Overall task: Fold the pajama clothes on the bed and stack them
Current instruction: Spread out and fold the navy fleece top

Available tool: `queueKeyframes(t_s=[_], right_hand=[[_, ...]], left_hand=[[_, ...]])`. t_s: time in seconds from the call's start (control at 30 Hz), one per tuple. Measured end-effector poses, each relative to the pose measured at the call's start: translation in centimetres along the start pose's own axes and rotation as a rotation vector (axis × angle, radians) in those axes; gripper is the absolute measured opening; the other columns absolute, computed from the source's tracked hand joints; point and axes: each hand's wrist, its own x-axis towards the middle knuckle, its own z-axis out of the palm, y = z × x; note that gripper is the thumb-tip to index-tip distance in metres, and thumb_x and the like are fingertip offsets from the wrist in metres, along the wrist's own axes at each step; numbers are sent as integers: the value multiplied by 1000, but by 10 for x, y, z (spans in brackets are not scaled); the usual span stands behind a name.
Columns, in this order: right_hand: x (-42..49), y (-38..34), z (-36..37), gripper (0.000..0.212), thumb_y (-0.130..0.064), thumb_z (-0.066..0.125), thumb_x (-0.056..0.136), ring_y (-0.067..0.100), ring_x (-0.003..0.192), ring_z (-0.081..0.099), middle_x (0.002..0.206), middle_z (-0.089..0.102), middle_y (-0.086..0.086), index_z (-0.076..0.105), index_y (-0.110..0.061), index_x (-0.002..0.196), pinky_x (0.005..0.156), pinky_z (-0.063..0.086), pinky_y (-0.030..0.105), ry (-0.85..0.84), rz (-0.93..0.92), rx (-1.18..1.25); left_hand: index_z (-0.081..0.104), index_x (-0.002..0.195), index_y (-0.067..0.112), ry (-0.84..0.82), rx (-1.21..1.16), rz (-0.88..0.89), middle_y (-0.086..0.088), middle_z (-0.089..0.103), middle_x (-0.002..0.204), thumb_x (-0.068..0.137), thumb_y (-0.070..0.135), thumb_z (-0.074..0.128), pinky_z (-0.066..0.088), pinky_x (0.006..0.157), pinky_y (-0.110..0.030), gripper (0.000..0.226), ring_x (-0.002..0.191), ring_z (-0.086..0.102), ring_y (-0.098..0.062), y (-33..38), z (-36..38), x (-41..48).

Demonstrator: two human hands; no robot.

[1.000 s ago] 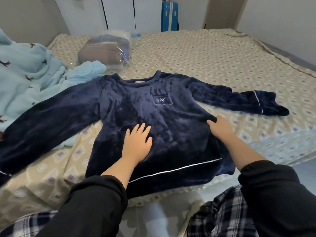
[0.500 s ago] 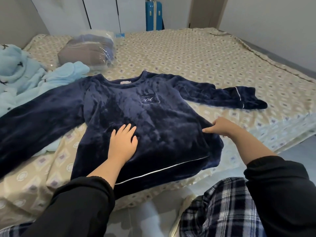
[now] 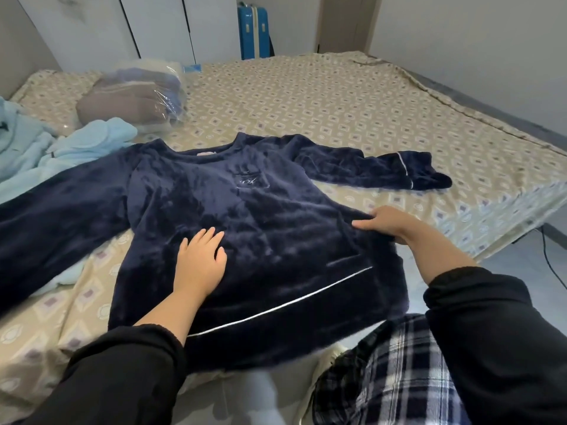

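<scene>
A navy pajama top (image 3: pixel 260 228) lies front-up and spread out on the near part of the bed (image 3: pixel 337 96), its hem hanging over the bed's near edge toward the person. One of its sleeves stretches off toward the left of the picture. The other, with a white stripe at the cuff, lies out toward the right on the patterned sheet.

The left hand (image 3: pixel 201 262) rests palm-down on the lower front of the top. Its fingers (image 3: pixel 211 236) are straight and close together, pressing the fabric flat. The right hand (image 3: pixel 386 223) is at the top's side edge, near the right of the picture. Its fingers (image 3: pixel 363 223) lie together over the fabric there and point inward. The thumb cannot be made out clearly, so whether the hand pinches the edge cannot be told.

A light blue fleece pajama (image 3: pixel 61 148) lies crumpled at the left, partly under the navy sleeve. Behind it sits a plastic-wrapped bundle (image 3: pixel 135 96) of folded cloth. A blue suitcase (image 3: pixel 254 32) stands against the far wall beyond the bed. The person wears black sleeves and plaid trousers (image 3: pixel 383 378).
</scene>
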Motion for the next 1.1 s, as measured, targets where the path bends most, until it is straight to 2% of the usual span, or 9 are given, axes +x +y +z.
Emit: queueKeyframes(t_s=[0.1,0.2,0.37,0.5,0.57,0.7,0.8,0.9,1.1], right_hand=[[4,9,7,33,-31,62,92,32,93,66,102,68,19,63,0,105,82,53,39,-48,19,302],[12,16,13,34,-36,59,93,29,79,59,76,58,6,57,-5,78,65,43,31,347,-110,-296],[10,3,52,38,-17,44,96,37,117,47,131,49,18,44,-6,133,95,41,45,590,-370,-592],[7,8,86,53,-40,37,100,26,141,27,154,30,4,28,-20,149,114,20,47,193,-810,-869],[22,19,80,56,-48,28,101,17,146,12,160,16,-3,19,-27,152,117,8,49,213,-620,-931],[35,11,62,60,-45,21,100,29,144,15,158,17,10,21,-11,150,112,14,59,386,21,-575],[25,2,93,64,-49,23,99,32,147,4,160,7,14,12,-14,152,114,7,59,553,-284,-780],[13,9,133,59,-50,18,99,25,148,2,162,5,5,9,-28,152,115,4,55,357,-663,-930],[15,-12,150,64,-41,21,96,24,148,-8,161,-9,6,-7,-32,152,112,-6,61,267,-321,-875]], left_hand=[[42,145,19,6,-1,1,1,33,155,100,24,37,9,120,-41,45,146,21,-15,-1,0,1],[43,145,20,3,4,4,1,34,154,100,24,38,9,120,-41,45,145,21,-15,-1,0,1],[43,145,20,16,5,5,1,36,154,100,24,38,10,120,-41,45,145,22,-15,-2,1,1],[43,145,20,19,3,2,2,35,154,100,25,38,10,120,-41,45,145,22,-14,-2,1,0],[43,145,21,14,3,4,3,35,154,100,25,38,9,120,-40,45,145,21,-14,-2,2,1],[42,145,20,15,10,6,2,34,154,101,25,38,9,120,-41,45,146,21,-14,-2,2,0],[42,145,21,17,22,1,3,34,154,100,26,37,8,120,-40,46,146,21,-14,-2,3,1],[42,146,22,15,36,2,3,34,155,100,26,37,8,120,-39,46,146,21,-13,-2,3,2],[29,151,21,-88,95,44,2,22,159,103,28,30,5,120,-41,48,148,12,-15,2,-8,-1]])
